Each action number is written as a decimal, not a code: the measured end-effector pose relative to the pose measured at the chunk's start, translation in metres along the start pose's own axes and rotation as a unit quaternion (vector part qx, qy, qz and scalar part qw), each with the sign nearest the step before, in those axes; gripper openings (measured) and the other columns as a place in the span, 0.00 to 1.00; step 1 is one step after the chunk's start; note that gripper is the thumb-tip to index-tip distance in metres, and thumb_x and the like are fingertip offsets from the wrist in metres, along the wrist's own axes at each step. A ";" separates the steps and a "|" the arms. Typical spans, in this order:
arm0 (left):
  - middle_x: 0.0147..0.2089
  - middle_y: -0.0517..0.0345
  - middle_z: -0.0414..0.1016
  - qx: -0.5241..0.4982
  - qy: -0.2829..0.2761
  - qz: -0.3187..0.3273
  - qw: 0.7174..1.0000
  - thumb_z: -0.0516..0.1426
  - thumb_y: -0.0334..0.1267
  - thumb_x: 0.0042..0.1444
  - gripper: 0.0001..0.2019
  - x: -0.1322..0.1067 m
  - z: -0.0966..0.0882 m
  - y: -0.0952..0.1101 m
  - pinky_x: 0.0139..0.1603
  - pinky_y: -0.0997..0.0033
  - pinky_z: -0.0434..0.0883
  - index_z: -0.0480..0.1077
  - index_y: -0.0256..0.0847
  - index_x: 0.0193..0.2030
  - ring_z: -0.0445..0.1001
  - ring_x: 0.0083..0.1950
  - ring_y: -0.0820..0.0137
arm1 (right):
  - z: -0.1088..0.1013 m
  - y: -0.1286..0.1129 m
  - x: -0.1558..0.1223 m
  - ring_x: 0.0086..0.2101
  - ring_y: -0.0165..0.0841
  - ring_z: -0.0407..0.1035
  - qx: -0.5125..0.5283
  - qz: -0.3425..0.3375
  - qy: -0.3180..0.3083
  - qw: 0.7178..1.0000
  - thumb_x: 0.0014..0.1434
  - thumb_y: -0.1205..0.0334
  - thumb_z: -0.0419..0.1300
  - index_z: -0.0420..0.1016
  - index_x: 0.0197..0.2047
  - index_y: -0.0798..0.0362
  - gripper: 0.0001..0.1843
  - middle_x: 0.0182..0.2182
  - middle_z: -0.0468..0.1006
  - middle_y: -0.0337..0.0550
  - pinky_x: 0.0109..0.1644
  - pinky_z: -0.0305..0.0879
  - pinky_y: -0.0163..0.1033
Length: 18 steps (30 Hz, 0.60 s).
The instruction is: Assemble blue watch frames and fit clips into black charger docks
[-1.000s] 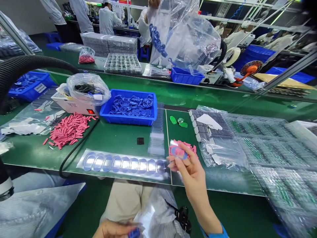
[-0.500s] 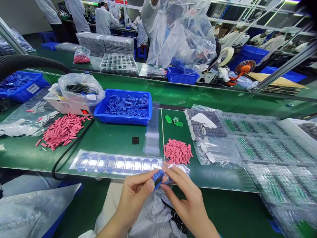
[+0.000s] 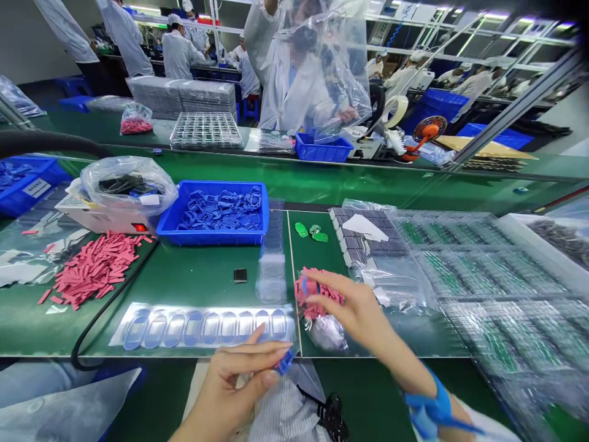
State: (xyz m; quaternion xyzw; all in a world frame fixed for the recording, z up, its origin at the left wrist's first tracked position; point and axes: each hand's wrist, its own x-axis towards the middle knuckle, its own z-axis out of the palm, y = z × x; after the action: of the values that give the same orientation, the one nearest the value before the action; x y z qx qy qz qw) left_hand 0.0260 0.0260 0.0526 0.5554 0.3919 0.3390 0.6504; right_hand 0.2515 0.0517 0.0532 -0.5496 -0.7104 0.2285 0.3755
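My left hand (image 3: 239, 380) is low at the table's near edge, its fingers pinched on a small blue part (image 3: 284, 362). My right hand (image 3: 354, 307) reaches forward over the small heap of pink strips (image 3: 307, 293), fingertips pressed together on the heap; whether they hold a strip is hidden. A long clear strip with oval blue-rimmed films (image 3: 202, 325) lies just beyond my left hand. A crumpled clear film (image 3: 326, 333) lies under my right wrist.
A blue bin of blue frames (image 3: 216, 212), a bagged white box (image 3: 115, 196), a large pink strip pile (image 3: 92, 267), a small black square (image 3: 240, 275), green parts (image 3: 310, 231) and bagged trays (image 3: 460, 270) cover the green table (image 3: 197, 276). Across it, a person in white handles a clear bag (image 3: 317, 67).
My hands were together on the blue part; my right hand has left it and moved forward onto the pink strips. My left hand keeps the blue part. The view tilted down.
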 end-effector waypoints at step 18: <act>0.43 0.45 0.79 -0.110 0.153 -0.082 0.979 0.65 0.45 0.42 0.20 0.112 -0.014 -0.021 0.56 0.57 0.67 0.77 0.36 0.40 0.77 0.45 0.57 | -0.009 0.113 0.198 0.38 0.30 0.74 0.285 0.190 -0.011 0.939 0.56 0.63 0.62 0.74 0.41 0.59 0.10 0.37 0.79 0.44 0.47 0.69 0.43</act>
State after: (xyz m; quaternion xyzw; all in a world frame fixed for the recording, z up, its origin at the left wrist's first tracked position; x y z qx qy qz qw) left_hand 0.0653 0.1273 0.0157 0.3879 0.4913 0.4064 0.6655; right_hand 0.3047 0.2725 0.0315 -0.5415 -0.5020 0.4947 0.4583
